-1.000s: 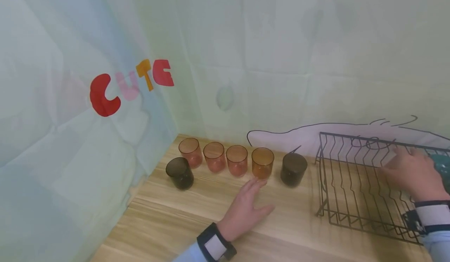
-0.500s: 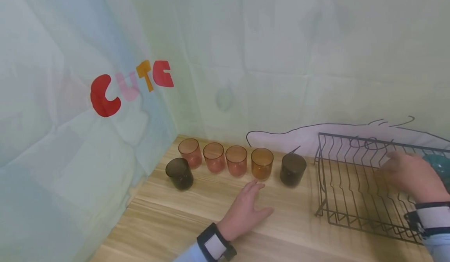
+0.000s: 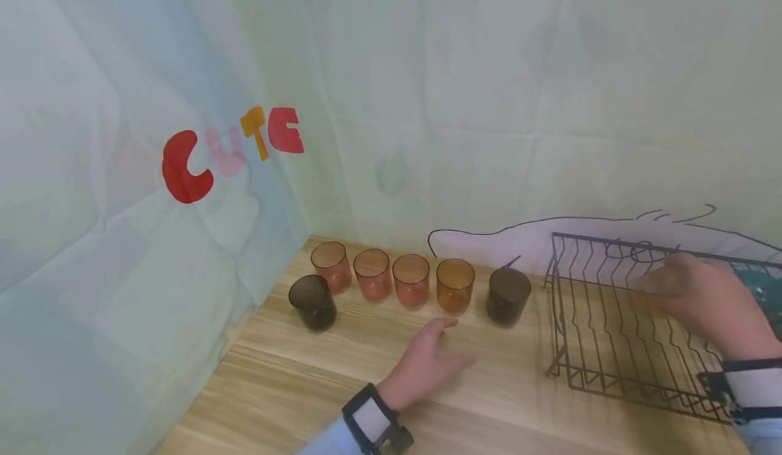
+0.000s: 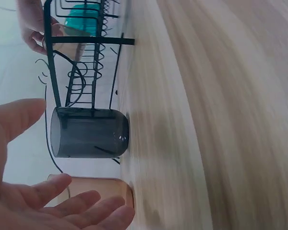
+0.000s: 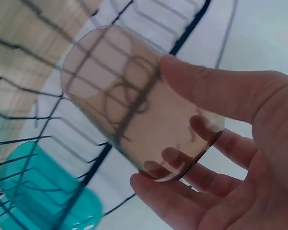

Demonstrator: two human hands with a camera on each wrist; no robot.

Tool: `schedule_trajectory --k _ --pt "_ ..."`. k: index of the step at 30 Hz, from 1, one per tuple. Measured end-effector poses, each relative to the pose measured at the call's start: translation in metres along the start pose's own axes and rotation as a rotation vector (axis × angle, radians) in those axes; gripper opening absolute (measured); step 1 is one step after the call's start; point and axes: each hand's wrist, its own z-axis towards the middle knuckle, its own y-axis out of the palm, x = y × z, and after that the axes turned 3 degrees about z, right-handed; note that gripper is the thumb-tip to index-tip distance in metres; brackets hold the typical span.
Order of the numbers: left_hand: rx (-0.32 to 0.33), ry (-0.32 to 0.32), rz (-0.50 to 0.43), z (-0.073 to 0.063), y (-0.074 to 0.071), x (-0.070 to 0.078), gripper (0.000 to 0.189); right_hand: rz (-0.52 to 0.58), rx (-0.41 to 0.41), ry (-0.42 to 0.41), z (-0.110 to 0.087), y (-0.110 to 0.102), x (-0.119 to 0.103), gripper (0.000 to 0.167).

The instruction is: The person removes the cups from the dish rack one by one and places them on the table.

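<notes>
My right hand (image 3: 715,302) is over the wire dish rack (image 3: 617,346), gripping a clear amber-brown glass (image 5: 134,105). In the right wrist view the thumb lies along one side of that glass and the fingers wrap its rim end. From the head only a faint bit of it shows past the hand. My left hand (image 3: 421,367) hovers over the wooden table with fingers spread, holding nothing. Closest to its fingertips stands an orange glass (image 3: 455,286), with a dark grey glass (image 3: 508,297) to the right of it.
Three pink glasses (image 3: 373,275) continue the row leftward along the back wall. Another dark grey glass (image 3: 313,303) stands before the leftmost one. A teal vessel (image 5: 43,187) sits in the rack, right of my right hand. A printed cloth (image 3: 379,102) covers the walls.
My right hand has shifted a little to the left above the rack, and its wrist has turned. The left hand has drawn back slightly from the orange glass. The standing glasses stay put.
</notes>
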Motion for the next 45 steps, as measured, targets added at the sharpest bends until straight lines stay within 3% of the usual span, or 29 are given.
schedule_trajectory --k 6,10,15,18,22,24,29,36,45 --pt "0.000 -0.038 -0.156 0.004 -0.001 0.003 0.075 0.060 0.097 -0.069 -0.011 -0.010 -0.035 0.103" --pt "0.016 -0.050 -0.235 0.003 -0.005 0.010 0.077 0.109 0.143 -0.096 -0.021 -0.013 -0.056 0.094" --pt "0.006 -0.049 -0.301 0.002 -0.009 0.016 0.071 0.126 0.210 -0.136 -0.033 -0.010 -0.079 0.096" --pt "-0.009 -0.048 -0.337 0.001 -0.010 0.021 0.068 0.175 0.279 -0.214 -0.039 -0.003 -0.095 0.086" --pt "-0.030 -0.049 -0.385 0.000 -0.012 0.032 0.066 0.257 0.334 -0.314 -0.046 0.010 -0.115 0.059" --pt "-0.042 -0.052 -0.400 0.000 -0.013 0.037 0.066 0.288 0.328 -0.327 -0.050 0.015 -0.123 0.055" --pt "-0.073 -0.062 -0.439 0.001 -0.015 0.045 0.064 0.313 0.339 -0.355 -0.059 0.033 -0.143 0.060" --pt "-0.138 -0.052 -0.593 0.003 -0.020 0.052 0.067 0.360 0.379 -0.425 -0.068 0.060 -0.164 0.067" --pt "-0.220 -0.002 -0.700 0.005 -0.029 0.055 0.056 0.441 0.418 -0.527 -0.074 0.074 -0.179 0.071"
